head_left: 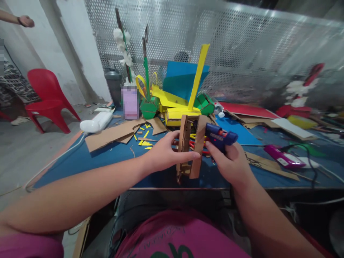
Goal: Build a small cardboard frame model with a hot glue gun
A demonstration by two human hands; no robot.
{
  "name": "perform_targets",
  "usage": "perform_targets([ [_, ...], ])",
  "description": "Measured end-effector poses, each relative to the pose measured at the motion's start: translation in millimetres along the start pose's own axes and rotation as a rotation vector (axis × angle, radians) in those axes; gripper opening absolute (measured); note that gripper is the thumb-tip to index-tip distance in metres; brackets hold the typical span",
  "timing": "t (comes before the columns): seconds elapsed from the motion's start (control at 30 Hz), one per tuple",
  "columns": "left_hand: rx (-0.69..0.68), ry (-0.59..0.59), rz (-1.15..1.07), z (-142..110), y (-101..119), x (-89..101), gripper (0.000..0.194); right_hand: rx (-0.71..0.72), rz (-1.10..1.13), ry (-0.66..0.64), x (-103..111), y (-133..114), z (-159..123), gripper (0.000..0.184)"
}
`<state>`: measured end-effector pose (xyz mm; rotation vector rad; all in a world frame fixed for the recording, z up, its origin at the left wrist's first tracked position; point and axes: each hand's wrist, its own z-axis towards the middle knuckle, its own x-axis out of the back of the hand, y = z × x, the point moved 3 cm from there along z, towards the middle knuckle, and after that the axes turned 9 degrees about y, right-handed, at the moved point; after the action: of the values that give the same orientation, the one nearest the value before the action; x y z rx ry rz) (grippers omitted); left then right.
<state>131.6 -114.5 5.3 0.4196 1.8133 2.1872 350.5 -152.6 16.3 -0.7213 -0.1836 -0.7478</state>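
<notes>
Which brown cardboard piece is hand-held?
The two-walled frame, in the left hand; the long piece at left, like other brown scraps, lies on the table.

Your cardboard piece [201,138] at centre looks matt, rough along its edges; your gun-shaped tool [218,138], smooth plastic; the perforated screen [242,46] up top, shiny metal.

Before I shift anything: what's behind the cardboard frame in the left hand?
Beyond the cardboard frame are a yellow box, partly in view, and red and yellow loops I can't identify. Whatever the frame and left hand cover on the table can't be seen.
</notes>
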Motion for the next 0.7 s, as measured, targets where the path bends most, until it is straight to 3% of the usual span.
perform_targets([
  [0.43, 0.049, -0.031, -0.054, -2.1, 0.0, -2.0, 0.077, -0.042, -0.009, -0.04, 4.7, -5.5, 1.6, 0.026],
  [0.7, 0.096, -0.037, -0.056, -2.5, -0.8, -2.6, 0.085, 0.099, -0.066, 0.023, 6.4, -6.7, -0.3, 0.019],
])
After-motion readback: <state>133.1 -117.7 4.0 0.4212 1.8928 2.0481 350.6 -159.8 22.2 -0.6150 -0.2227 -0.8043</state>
